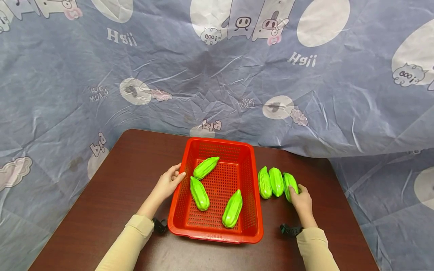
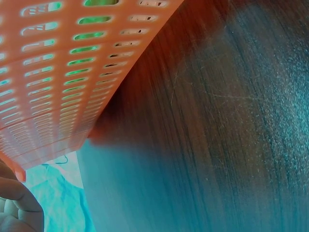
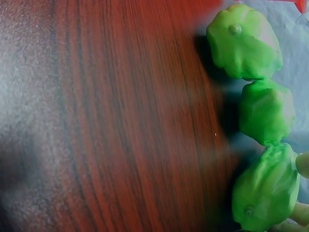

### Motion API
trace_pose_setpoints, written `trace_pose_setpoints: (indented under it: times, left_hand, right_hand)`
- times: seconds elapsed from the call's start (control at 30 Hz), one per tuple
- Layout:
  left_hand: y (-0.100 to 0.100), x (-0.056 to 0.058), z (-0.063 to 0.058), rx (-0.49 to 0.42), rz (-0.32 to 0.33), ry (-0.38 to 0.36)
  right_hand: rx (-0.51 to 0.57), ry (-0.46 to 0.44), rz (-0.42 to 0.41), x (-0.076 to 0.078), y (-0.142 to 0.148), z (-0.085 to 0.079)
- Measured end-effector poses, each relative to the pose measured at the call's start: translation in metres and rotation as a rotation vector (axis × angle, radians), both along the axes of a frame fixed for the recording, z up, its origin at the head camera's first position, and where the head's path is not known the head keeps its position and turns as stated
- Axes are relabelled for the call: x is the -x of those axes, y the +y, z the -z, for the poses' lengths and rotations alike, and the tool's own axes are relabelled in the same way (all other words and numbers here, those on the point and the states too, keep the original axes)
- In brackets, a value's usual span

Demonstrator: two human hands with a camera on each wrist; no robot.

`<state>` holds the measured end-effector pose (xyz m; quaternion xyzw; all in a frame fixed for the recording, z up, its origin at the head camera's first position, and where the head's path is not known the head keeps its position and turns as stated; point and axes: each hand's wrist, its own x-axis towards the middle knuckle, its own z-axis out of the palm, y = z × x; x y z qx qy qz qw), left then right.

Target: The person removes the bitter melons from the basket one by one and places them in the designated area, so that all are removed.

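Observation:
A red plastic basket (image 1: 217, 237) stands on the table with three bright green ridged gourds inside: one gourd (image 1: 206, 168) at the back left, another gourd (image 1: 200, 194) below it, a third gourd (image 1: 232, 209) at the front right. My left hand (image 1: 169, 181) holds the basket's left rim, thumb over the edge. To the right of the basket, several more gourds lie side by side. My right hand (image 1: 301, 199) grips the rightmost gourd (image 3: 265, 193), thumb on one side and fingers on the other. Next to it lie the middle gourd (image 3: 266, 112) and the gourd nearest the basket (image 3: 244, 43).
The dark brown wooden table (image 1: 135, 162) carries everything. A blue-grey printed cloth (image 1: 217, 75) hangs behind and along both sides of it. Dark wrist straps with devices (image 1: 160, 225) sit at both wrists, close over the tabletop.

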<state>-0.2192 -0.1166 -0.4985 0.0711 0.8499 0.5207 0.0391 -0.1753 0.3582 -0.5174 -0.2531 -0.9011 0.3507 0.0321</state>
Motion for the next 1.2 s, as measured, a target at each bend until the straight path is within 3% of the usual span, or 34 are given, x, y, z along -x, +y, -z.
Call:
trace_pose_setpoints:
  times: [0.37, 0.57, 0.9, 1.07, 1.2]
  left_hand:
    - [-0.002, 0.0, -0.001, 0.004, 0.0, -0.007]
    - [-0.001, -0.001, -0.001, 0.018, 0.0, -0.012]
    - [-0.002, -0.004, 0.003, 0.022, -0.003, -0.013]
    - [-0.001, -0.001, 0.004, 0.004, 0.001, -0.01]
    - [-0.001, 0.001, 0.003, -0.004, -0.003, -0.002]
  right_hand:
    - [0.005, 0.017, 0.016, 0.002, 0.001, 0.001]
    - [0.006, 0.065, 0.04, -0.004, 0.002, -0.008]
    - [-0.036, 0.208, 0.023, -0.005, -0.016, -0.04]
    - [-0.032, 0.277, -0.06, -0.001, -0.043, -0.071]
    - [-0.026, 0.28, -0.145, 0.001, -0.065, -0.089]
